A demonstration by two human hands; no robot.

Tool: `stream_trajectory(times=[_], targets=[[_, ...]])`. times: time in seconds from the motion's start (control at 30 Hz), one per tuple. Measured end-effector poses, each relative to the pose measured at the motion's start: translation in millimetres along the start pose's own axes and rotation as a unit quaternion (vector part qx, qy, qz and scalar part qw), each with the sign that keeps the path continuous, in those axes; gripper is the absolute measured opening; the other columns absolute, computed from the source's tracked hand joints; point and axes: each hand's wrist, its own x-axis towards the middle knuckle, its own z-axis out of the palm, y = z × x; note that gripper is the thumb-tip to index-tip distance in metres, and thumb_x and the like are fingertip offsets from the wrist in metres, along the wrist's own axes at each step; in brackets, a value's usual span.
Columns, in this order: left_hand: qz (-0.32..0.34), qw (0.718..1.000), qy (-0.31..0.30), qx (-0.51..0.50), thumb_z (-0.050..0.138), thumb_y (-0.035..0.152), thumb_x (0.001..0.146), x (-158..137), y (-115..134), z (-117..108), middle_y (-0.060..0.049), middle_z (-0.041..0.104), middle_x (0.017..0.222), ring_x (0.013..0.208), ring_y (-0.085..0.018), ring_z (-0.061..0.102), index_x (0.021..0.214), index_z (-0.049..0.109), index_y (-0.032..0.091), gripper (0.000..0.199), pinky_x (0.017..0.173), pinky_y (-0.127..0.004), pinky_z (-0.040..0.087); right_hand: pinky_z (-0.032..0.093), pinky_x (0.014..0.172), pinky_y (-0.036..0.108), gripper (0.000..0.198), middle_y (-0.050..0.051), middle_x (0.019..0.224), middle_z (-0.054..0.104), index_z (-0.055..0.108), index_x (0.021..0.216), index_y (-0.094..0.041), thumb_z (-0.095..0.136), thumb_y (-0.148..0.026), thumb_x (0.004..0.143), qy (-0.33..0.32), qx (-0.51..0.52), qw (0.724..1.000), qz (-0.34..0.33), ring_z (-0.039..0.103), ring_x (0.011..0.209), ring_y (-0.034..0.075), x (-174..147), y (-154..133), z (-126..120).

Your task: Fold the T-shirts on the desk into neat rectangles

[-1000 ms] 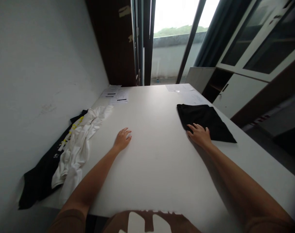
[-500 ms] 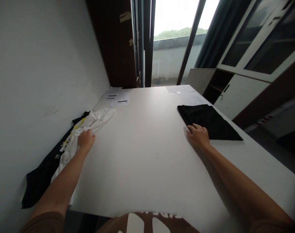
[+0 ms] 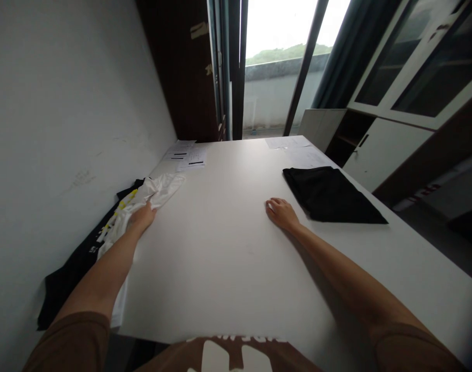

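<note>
My left hand (image 3: 143, 217) is closed on the edge of a thin white garment (image 3: 168, 186), bunched along the table's left side. Its fingertips are partly hidden in the cloth. Yellow marks show on the pile beside it, and a black garment (image 3: 75, 271) lies beneath, against the wall. Over the middle right of the table, my right hand (image 3: 282, 213) is empty, its fingers loosely bent and slightly apart. To the right of that hand, separate from it, lies a folded black cloth item (image 3: 332, 194); its exact kind cannot be made out.
The white table (image 3: 220, 248) reaches toward a window. Printed papers (image 3: 192, 157) lie at its far left corner, and more sheets (image 3: 298, 150) at the far right. A wall (image 3: 84, 103) borders the left side. White cabinets (image 3: 391, 144) stand beyond the right edge.
My right hand has moved left, off the folded black cloth item. My left hand has shifted slightly right and farther in, its fingers now tucked into the white garment.
</note>
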Motion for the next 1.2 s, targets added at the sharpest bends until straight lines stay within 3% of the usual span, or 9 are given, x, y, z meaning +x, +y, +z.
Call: stream_trajectory(times=[0.13,0.27,0.33,0.47,0.53,0.7,0.83,1.03,1.2], targets=[[0.066,0.992,-0.017,-0.105,0.057,0.042,0.093,6,35,-4,-0.016,0.077,0.112,0.117,-0.034,0.069,0.103,0.069,0.018,0.028,0.105,-0.045,0.048,0.042,0.116,0.042,0.032,0.014,0.142,0.068,0.075,0.128,-0.020,0.055,-0.029,0.105,0.007,0.045,0.999,-0.007,0.059,0.130,0.031,12,-18,8],[0.144,0.959,-0.006,-0.243,0.044,0.049,0.100,-3,99,9,-0.013,0.077,0.118,0.113,-0.026,0.069,0.113,0.068,0.015,0.044,0.103,-0.036,0.052,0.043,0.115,0.041,0.029,0.013,0.132,0.073,0.077,0.120,-0.021,0.055,-0.031,0.105,0.009,0.184,0.982,-0.044,0.063,0.125,0.029,24,-64,22],[0.184,0.936,-0.016,-0.301,0.039,0.052,0.102,-18,134,25,-0.014,0.077,0.114,0.103,-0.024,0.071,0.119,0.067,0.012,0.052,0.097,-0.034,0.055,0.047,0.110,0.040,0.031,0.011,0.126,0.075,0.075,0.126,-0.023,0.056,-0.037,0.105,-0.003,0.292,0.955,-0.050,0.067,0.119,0.028,33,-99,31],[0.286,0.892,-0.069,-0.344,0.038,0.047,0.104,-67,188,59,-0.011,0.079,0.106,0.097,-0.022,0.073,0.122,0.070,0.014,0.050,0.094,-0.035,0.058,0.056,0.098,0.042,0.057,0.007,0.127,0.076,0.049,0.159,-0.031,0.053,-0.054,0.107,-0.066,0.487,0.870,0.049,0.074,0.105,0.026,56,-167,47],[0.341,0.873,-0.094,-0.336,0.046,0.045,0.102,-91,199,69,-0.010,0.079,0.110,0.105,-0.023,0.072,0.117,0.074,0.018,0.041,0.104,-0.037,0.056,0.052,0.108,0.048,0.068,0.007,0.135,0.072,0.046,0.161,-0.033,0.065,-0.053,0.099,-0.043,0.492,0.865,0.094,0.070,0.119,0.031,67,-187,54],[0.423,0.854,-0.108,-0.283,0.052,0.038,0.101,-115,170,64,-0.009,0.069,0.144,0.138,-0.025,0.059,0.128,0.073,0.024,0.037,0.128,-0.045,0.037,0.046,0.117,0.052,0.065,0.005,0.139,0.070,0.055,0.153,-0.033,0.065,-0.027,0.090,-0.006,0.466,0.877,0.115,0.063,0.133,0.034,76,-190,62],[0.361,0.929,-0.029,-0.082,0.060,0.040,0.097,-96,108,49,-0.007,0.058,0.159,0.150,-0.026,0.048,0.143,0.064,0.031,0.047,0.133,-0.050,0.026,0.049,0.114,0.049,0.054,0.003,0.131,0.074,0.064,0.142,-0.032,0.059,-0.022,0.089,0.007,0.463,0.880,0.106,0.066,0.126,0.031,74,-176,60],[0.164,0.986,0.016,-0.007,0.046,0.037,0.099,-61,29,16,-0.016,0.074,0.114,0.118,-0.031,0.066,0.108,0.070,0.021,0.031,0.107,-0.044,0.047,0.052,0.106,0.045,0.037,0.006,0.120,0.077,0.069,0.127,-0.029,0.059,-0.029,0.091,0.050,0.450,0.877,0.159,0.069,0.114,0.030,81,-155,50],[0.148,0.987,-0.070,-0.007,0.045,0.039,0.099,-81,25,7,-0.009,0.074,0.085,0.088,-0.027,0.070,0.087,0.067,0.025,0.029,0.082,-0.034,0.047,0.053,0.096,0.040,0.034,0.008,0.108,0.078,0.071,0.117,-0.025,0.049,-0.044,0.098,0.119,0.421,0.878,0.193,0.069,0.100,0.027,81,-112,43]])
